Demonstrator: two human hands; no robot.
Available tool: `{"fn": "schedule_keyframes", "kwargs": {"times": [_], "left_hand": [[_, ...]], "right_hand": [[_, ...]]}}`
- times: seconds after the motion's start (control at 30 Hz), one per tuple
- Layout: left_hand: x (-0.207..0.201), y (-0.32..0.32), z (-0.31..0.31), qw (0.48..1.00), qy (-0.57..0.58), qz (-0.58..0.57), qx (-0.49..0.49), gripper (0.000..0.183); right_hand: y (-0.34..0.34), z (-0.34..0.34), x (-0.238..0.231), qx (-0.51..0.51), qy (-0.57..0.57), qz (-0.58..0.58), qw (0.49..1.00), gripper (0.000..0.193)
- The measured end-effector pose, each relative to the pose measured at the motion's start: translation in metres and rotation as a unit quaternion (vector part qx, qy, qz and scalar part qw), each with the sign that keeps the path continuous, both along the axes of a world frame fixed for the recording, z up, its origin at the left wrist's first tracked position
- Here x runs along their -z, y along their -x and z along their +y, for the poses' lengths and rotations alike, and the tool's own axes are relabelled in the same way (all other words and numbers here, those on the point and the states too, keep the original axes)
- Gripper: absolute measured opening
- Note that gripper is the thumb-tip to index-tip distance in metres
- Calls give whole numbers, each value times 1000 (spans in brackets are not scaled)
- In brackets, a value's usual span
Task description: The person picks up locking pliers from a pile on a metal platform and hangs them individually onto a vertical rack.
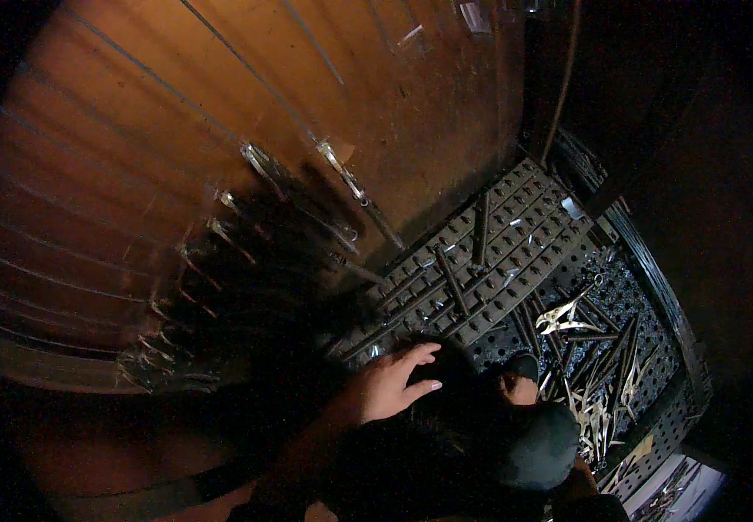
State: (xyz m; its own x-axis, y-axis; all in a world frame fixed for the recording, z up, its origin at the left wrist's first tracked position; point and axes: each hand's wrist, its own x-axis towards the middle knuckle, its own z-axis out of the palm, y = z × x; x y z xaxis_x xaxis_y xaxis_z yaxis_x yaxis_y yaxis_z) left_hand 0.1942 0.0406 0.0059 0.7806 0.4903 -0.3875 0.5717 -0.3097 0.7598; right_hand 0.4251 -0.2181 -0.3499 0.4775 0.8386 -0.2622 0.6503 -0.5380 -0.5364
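My left hand [389,383] reaches in from below, thumb and fingers stretched apart with nothing visible between them. It is beside the near edge of a dark metal grate with raised studs [494,270]. Several dark rods or handles lie across that grate. Farther right, a pair of silver locking pliers [568,315] tops a heap of silver and dark pliers [607,374] in a perforated metal tray [655,322]. Near the tray's left side is a smooth dark grey rounded shape [537,448] with skin beside it; I cannot make out whether it is my right hand.
A large curved brown panel [420,96] rises at the far left, with several wires along it. Silver tools [342,170] hang from some wires, partly in shadow. A dark rail [655,270] borders the tray. A white sheet with small dark pieces [676,491] is at the lower right.
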Motion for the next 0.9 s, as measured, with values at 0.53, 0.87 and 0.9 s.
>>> {"fn": "schedule_keyframes", "kwargs": {"times": [0.53,0.87,0.9], "left_hand": [[6,-1,10,999,-24,32,20,65],[9,4,16,987,-14,124,101,68],[11,5,16,987,-22,117,103,68]], "right_hand": [[-168,218,-63,106,-180,124,970,24],[-184,253,3,-5,-151,-162,975,26],[-180,255,7,-6,-168,-165,972,27]]}}
